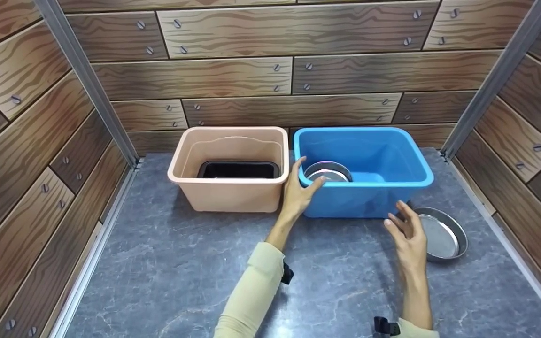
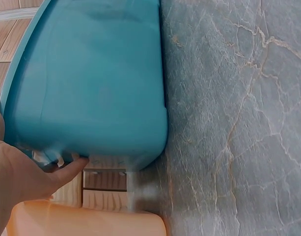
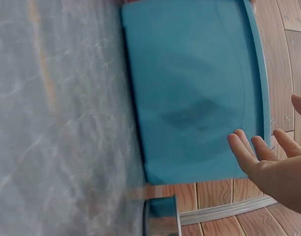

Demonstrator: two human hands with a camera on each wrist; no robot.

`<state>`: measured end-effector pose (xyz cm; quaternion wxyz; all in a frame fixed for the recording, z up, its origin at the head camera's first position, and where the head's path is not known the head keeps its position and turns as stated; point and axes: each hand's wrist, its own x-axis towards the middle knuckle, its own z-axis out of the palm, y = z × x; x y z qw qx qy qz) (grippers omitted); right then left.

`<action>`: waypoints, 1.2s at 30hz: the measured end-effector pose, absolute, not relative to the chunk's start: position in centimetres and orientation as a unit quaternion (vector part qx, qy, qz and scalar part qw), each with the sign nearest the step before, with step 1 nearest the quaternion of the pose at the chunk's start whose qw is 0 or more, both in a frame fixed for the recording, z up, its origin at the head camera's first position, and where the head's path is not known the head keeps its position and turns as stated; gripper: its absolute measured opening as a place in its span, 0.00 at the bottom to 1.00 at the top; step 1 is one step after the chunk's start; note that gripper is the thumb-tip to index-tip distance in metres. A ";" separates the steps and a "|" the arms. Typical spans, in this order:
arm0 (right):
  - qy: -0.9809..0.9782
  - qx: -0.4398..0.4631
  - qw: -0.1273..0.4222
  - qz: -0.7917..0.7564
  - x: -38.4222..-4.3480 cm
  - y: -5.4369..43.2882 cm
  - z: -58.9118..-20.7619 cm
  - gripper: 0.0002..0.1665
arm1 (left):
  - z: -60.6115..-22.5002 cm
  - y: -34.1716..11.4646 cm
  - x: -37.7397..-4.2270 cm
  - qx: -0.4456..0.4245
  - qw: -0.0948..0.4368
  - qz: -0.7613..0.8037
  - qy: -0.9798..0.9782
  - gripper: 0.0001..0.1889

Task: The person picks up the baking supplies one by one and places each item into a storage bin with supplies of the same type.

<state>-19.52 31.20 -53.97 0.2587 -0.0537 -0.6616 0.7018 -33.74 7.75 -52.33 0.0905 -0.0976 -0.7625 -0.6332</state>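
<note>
A blue plastic bin stands on the grey marbled surface, with a round metal cake pan inside at its left end. At the bin's front left corner my left hand grips it, thumb at the rim and fingers along the left side. The left wrist view shows those fingers beneath the rim of the blue bin. My right hand is held with fingers spread, apart from the bin's front right corner. Beside it lies another round metal cake pan, partly behind the hand.
A peach plastic bin stands close to the left of the blue one, holding a black rectangular pan. Wood-patterned walls with metal corner strips enclose the surface at the back and both sides.
</note>
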 end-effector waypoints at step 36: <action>-0.612 -0.270 0.328 0.667 -16.3 36.6 -57.5 0.31 | -52.3 7.7 -33.8 -0.104 0.101 -0.628 -0.764 0.43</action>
